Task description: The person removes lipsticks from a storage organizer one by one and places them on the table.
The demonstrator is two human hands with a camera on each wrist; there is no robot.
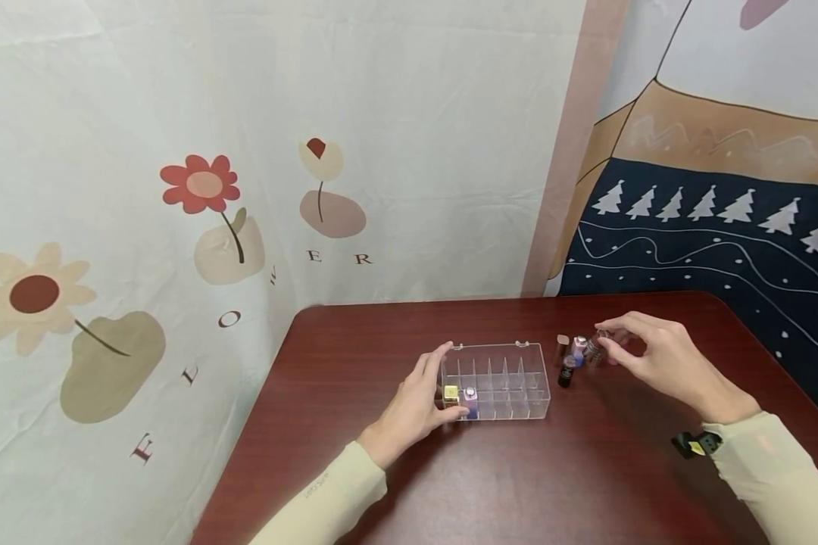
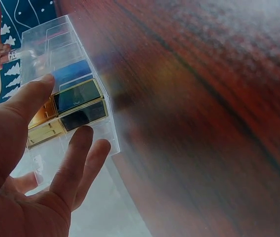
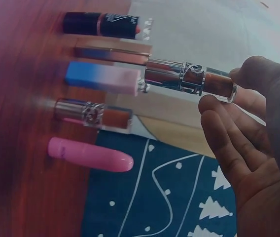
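My left hand (image 1: 414, 400) grips the left end of a clear divided organizer box (image 1: 511, 410), its thumb at the front wall and fingers toward the back corner. Inside, at the front left, stand a gold-topped lipstick (image 1: 451, 395) and a blue-and-pink lipstick (image 1: 471, 403). The left wrist view shows the gold-and-black casing (image 2: 83, 114) through the clear wall. Right of the box, my right hand (image 1: 668, 365) pinches a silver lipstick tube (image 3: 192, 79) with a clear brownish end, between thumb and fingers. It is held up above the standing lipsticks in the right wrist view.
On the dark red table (image 1: 409, 484), several lipsticks stand close together: a black one (image 3: 103, 24), a rose-gold one (image 3: 111, 51), a blue-to-pink one (image 3: 103, 78), a silver-and-brown one (image 3: 94, 114) and a pink one (image 3: 90, 154). Printed cloths (image 1: 436, 189) hang behind the table.
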